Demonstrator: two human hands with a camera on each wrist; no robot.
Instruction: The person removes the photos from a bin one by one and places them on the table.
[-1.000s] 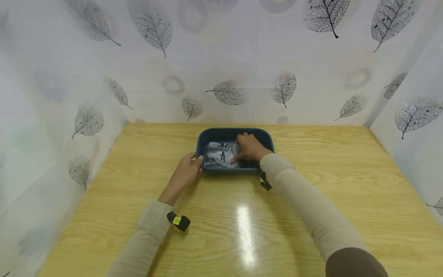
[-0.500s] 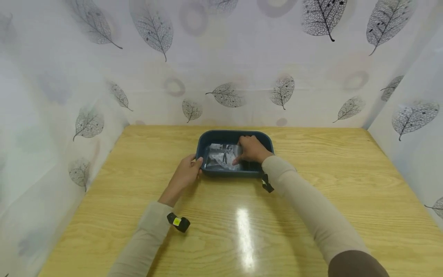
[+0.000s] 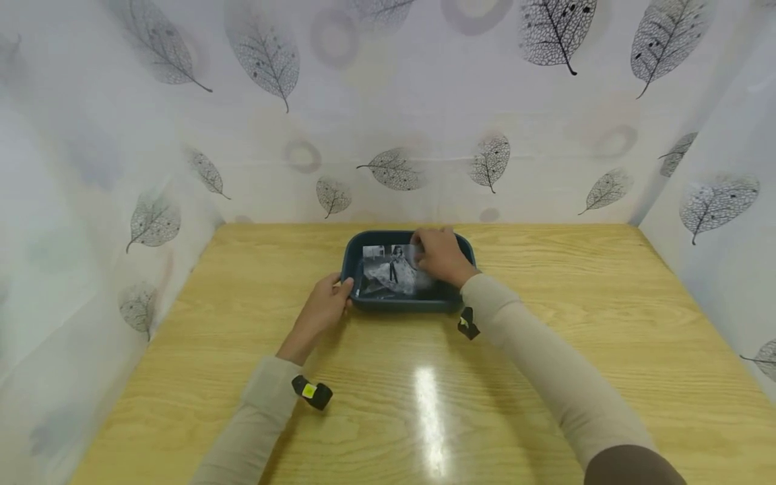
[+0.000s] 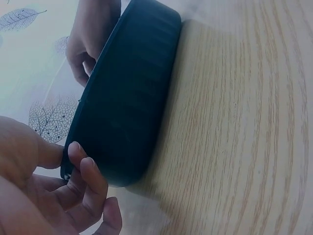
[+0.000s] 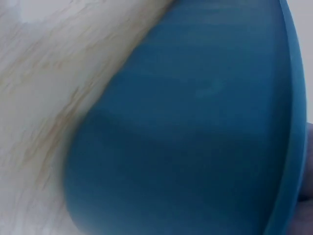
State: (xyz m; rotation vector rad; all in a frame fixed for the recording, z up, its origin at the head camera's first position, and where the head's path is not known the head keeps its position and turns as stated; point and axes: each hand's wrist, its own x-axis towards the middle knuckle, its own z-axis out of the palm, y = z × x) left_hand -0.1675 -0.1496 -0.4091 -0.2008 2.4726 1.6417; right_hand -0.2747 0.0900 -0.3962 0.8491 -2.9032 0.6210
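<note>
Leaf-printed white walls (image 3: 388,101) close off the upper half of my head view on three sides; below them the light wooden table (image 3: 545,350) fills the lower half, with a glare spot at lower centre. Dark blue plastic tray (image 3: 405,304) sits at centre frame, toward the far edge of the table. Inside it I see a black-and-white printed sheet (image 3: 391,273), crumpled, lying in the left part of the tray. Right hand (image 3: 441,256) reaches over the tray's right half, fingers curled and pinching the sheet's upper right edge. Left hand (image 3: 324,306) grips the tray's left near corner; on the left wrist view the thumb (image 4: 49,152) presses the rim and the fingers (image 4: 90,183) curl against the outer wall. Right wrist view shows only blue tray wall, blurred.
</note>
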